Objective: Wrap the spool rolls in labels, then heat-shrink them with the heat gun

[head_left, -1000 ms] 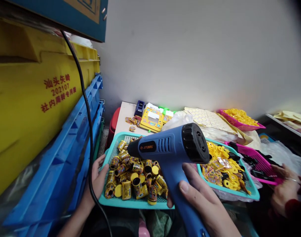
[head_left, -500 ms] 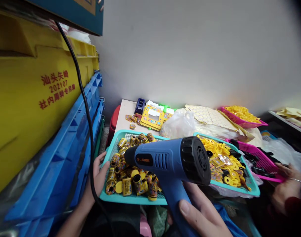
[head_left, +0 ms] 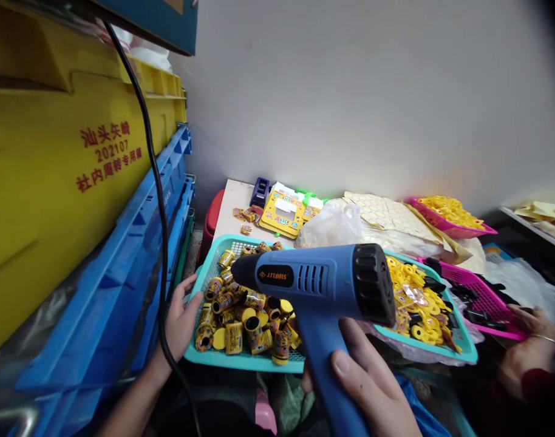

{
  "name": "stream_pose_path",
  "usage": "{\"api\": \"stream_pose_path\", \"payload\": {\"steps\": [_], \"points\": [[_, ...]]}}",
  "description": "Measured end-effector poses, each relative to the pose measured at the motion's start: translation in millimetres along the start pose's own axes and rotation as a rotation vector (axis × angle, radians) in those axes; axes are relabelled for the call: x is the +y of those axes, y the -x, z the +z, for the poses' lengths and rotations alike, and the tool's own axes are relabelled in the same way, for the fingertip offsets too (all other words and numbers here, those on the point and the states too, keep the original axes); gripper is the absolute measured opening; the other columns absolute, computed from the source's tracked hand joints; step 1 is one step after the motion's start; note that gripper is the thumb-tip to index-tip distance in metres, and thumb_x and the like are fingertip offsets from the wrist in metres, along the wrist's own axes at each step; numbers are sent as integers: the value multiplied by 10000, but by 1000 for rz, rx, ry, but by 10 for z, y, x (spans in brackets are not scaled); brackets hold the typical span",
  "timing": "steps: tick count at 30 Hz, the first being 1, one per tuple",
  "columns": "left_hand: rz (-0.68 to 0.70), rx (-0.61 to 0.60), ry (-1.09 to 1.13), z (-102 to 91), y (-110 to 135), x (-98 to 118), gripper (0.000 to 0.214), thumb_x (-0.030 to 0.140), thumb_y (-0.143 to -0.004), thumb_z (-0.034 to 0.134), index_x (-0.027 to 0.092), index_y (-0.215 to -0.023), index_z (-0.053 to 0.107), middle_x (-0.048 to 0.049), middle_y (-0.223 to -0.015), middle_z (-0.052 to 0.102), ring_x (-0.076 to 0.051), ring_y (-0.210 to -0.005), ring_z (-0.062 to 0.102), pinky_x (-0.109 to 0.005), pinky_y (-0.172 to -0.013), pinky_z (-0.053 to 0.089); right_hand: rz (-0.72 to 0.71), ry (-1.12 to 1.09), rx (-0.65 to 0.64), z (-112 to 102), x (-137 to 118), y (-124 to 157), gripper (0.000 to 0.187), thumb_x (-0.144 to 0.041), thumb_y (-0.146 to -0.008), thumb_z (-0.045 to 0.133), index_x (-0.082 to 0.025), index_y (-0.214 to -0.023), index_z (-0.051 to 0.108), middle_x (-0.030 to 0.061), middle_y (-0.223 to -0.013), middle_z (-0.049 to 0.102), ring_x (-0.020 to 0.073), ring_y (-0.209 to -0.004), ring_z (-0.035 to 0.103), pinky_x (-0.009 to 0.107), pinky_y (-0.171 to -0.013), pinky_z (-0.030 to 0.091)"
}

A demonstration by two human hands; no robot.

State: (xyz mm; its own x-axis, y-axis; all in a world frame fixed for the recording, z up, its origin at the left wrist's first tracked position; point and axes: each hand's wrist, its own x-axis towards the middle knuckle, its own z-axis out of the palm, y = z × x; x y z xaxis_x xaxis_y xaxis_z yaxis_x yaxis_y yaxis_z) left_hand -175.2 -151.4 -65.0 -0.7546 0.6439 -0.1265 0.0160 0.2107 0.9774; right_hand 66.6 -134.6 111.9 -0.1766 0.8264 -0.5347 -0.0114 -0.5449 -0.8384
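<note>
A blue heat gun (head_left: 325, 282) with a black nozzle and rear cap is gripped by its handle in my right hand (head_left: 368, 382). Its nozzle points left above a teal basket (head_left: 241, 359) filled with small yellow printed cylinders (head_left: 254, 331), several with dark open ends. On the basket's left rim rests my left hand (head_left: 183, 315), fingers curled over the edge and thumb on the near side. The heat gun's body hides part of this basket. Beyond the gun, a second teal basket (head_left: 469, 352) holds yellow rings and black parts.
Yellow (head_left: 54, 200) and blue crates (head_left: 108, 267) stand close on the left, with a black cord (head_left: 154, 164) hanging before them. Another person's hand (head_left: 530, 349) is at a pink basket (head_left: 514, 328) on the right. A yellow printed box (head_left: 282, 212) lies behind.
The heat gun has tilted slightly, its rear cap shifting a little right and up. My left hand stays on the basket rim. The whole view has shifted slightly.
</note>
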Motion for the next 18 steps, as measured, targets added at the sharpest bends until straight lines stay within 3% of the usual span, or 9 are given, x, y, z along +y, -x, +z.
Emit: {"api": "stream_pose_path", "payload": {"steps": [4, 10, 14, 18], "points": [[-5, 8, 23, 3, -19, -32, 560, 467, -728, 541, 161, -1197, 531, -133, -1280, 582, -276, -1224, 508, -412, -1042, 396, -55, -47, 7, 59, -5, -58, 982, -530, -624, 792, -215, -1447, 360, 20, -598, 680, 202, -500, 600, 273, -456, 421], [-11, -4, 53, 12, -63, -158, 572, 482, -719, 560, 174, -1200, 533, -134, -1272, 581, -286, -1196, 529, -446, -1040, 392, -61, 12, 10, 35, -31, -51, 881, -532, -667, 764, -237, -1412, 397, 27, -640, 687, 171, -517, 573, 253, -481, 420], [2, 19, 75, 21, -41, -115, 495, 442, -725, 562, 198, -1155, 546, -106, -1242, 613, -266, -1168, 553, -422, -1021, 417, -42, 37, 77, 9, -33, -37, 923, -554, -615, 792, -231, -1402, 433, 14, -578, 657, 196, -531, 586, 279, -498, 432], [0, 27, 63, 24, -19, -36, 467, 416, -724, 551, 189, -1132, 556, -108, -1233, 622, -260, -1159, 563, -401, -999, 438, -33, 37, 66, 34, -44, -26, 884, -545, -630, 787, -238, -1391, 458, 9, -591, 667, 189, -513, 590, 284, -506, 443]]}}
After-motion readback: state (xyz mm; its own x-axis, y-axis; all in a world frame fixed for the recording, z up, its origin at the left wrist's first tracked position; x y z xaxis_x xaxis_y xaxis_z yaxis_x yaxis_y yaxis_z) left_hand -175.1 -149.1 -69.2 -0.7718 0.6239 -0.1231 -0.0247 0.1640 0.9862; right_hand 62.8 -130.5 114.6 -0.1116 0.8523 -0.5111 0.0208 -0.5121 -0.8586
